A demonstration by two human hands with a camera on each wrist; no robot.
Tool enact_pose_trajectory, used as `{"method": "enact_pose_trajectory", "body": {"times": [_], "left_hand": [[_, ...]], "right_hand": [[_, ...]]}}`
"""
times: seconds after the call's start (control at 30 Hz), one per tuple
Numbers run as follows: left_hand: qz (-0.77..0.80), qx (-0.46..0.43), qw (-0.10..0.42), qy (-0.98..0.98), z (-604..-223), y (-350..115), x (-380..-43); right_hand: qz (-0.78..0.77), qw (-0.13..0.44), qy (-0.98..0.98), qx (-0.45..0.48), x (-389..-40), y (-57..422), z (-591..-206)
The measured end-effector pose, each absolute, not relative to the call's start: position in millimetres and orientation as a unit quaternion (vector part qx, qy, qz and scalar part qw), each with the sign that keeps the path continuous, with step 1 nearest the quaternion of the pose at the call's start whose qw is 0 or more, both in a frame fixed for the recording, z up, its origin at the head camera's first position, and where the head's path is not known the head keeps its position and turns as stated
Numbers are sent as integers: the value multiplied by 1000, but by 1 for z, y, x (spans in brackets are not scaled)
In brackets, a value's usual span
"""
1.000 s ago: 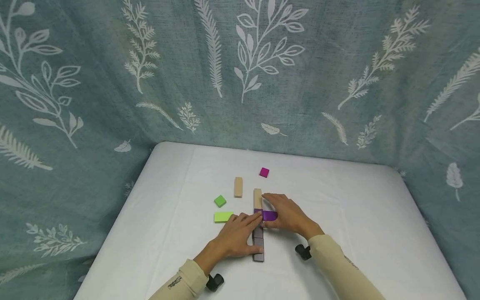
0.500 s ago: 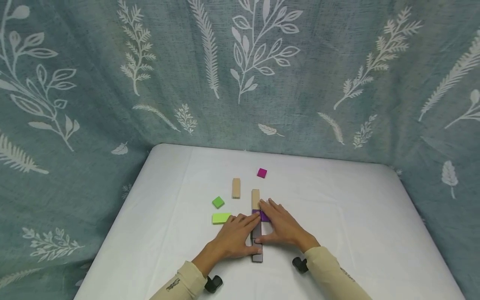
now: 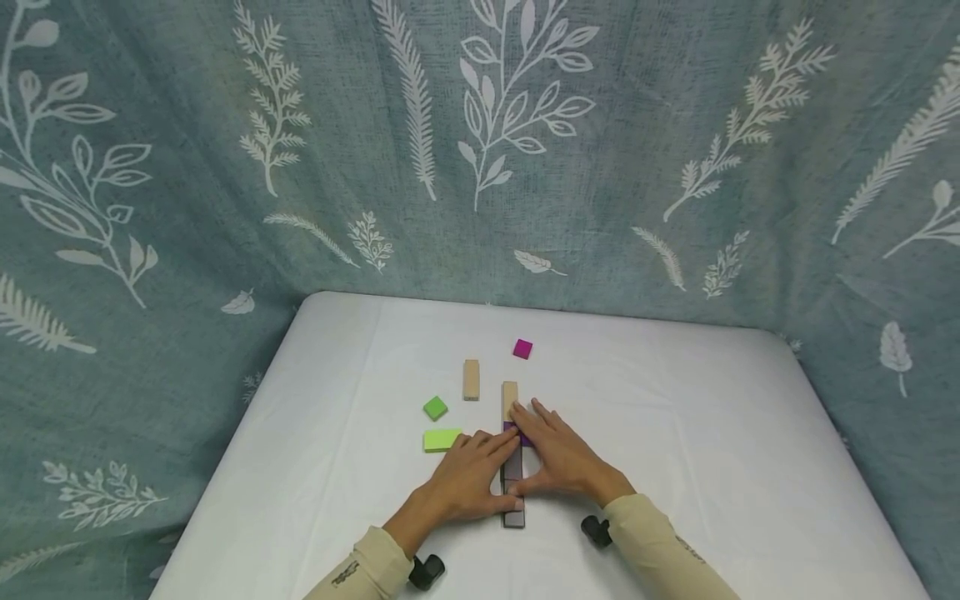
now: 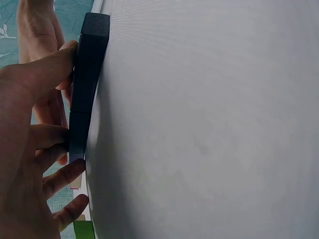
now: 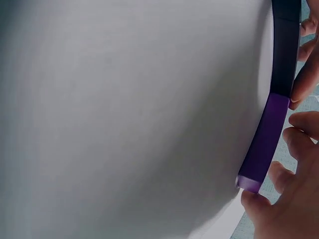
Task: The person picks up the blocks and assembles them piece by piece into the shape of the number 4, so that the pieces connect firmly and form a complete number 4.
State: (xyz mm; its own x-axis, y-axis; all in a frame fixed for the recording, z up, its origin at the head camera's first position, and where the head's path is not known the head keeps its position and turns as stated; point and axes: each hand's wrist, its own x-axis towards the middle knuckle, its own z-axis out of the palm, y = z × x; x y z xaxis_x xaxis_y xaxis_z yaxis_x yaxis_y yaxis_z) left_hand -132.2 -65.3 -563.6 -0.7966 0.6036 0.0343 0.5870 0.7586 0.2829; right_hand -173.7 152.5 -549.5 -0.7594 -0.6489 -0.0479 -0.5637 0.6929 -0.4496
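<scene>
A straight row of wooden blocks runs away from the person in the head view, with grey blocks (image 3: 513, 460) at the near end and a tan block (image 3: 510, 395) at the far end. Between them is a purple block, and another purple block (image 5: 265, 139) juts to the right, mostly covered by the right hand. My left hand (image 3: 468, 479) lies spread along the row's left side, fingertips by the purple and thumb on a near grey block. Fingers extended, my right hand (image 3: 562, 458) reaches over the jutting purple block, its thumb at the grey blocks.
Left of the row lie a lime block (image 3: 441, 440), a small green block (image 3: 435, 407) and a loose tan block (image 3: 471, 380). A magenta block (image 3: 522, 349) lies farther back. White cloth covers the table (image 3: 637, 392); a patterned curtain (image 3: 600, 208) hangs behind.
The right hand has shifted left, its fingers over the purple block and its thumb nearer along the grey blocks. The left hand has stayed in place. The head view has shifted slightly.
</scene>
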Motion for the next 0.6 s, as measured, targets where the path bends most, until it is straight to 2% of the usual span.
{"method": "enact_pose_trajectory", "body": {"times": [0.6], "left_hand": [[142,312,37,939,-561,-64,-132]], "right_hand": [[-189,90,914,-348,-174,152,-549]]}}
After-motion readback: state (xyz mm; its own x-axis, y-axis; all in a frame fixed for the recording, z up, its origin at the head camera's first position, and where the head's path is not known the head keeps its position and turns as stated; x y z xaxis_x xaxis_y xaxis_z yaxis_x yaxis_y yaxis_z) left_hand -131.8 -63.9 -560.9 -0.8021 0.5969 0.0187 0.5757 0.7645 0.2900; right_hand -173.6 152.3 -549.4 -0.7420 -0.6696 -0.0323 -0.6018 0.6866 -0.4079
